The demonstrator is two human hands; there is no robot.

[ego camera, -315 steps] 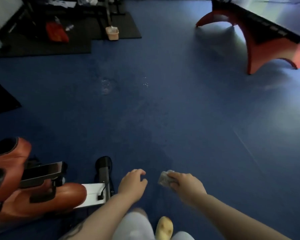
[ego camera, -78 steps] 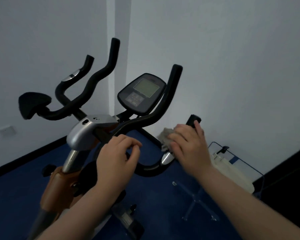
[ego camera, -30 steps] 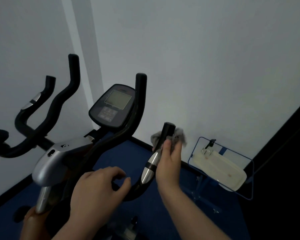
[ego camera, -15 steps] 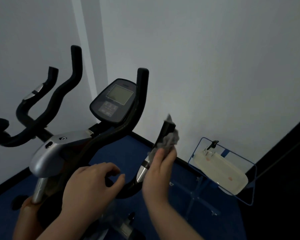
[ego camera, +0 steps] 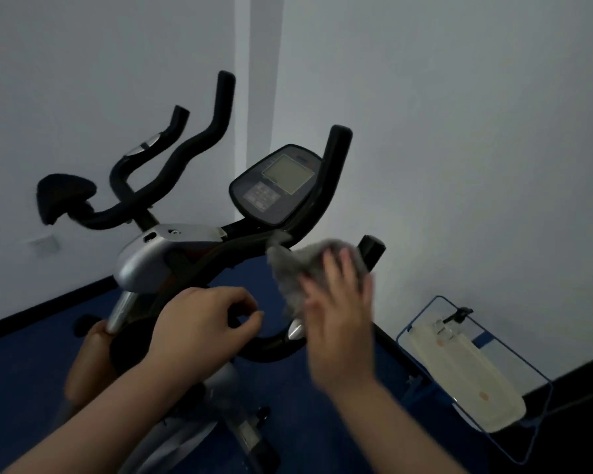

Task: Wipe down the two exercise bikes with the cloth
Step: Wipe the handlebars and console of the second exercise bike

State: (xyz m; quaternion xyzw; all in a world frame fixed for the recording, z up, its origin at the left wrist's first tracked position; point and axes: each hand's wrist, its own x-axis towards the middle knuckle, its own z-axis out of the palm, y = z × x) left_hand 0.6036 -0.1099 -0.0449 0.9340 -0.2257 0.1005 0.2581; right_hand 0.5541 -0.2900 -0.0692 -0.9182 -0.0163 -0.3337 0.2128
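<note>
Right hand (ego camera: 336, 302), blurred, seemingly pressing cloth (ego camera: 298, 268) against handlebar (ego camera: 370, 251); left hand (ego camera: 202, 323) hovering half-curled, grasping nothing.

cloth (ego camera: 300, 268): grey, soft, fuzzy fabric
handlebar (ego camera: 199, 142): matt black, foam-like grip
console (ego camera: 276, 184): dark smooth plastic, dull grey screen
stem cover (ego camera: 141, 258): silver, slight sheen
floor (ego camera: 21, 364): matt blue
</note>
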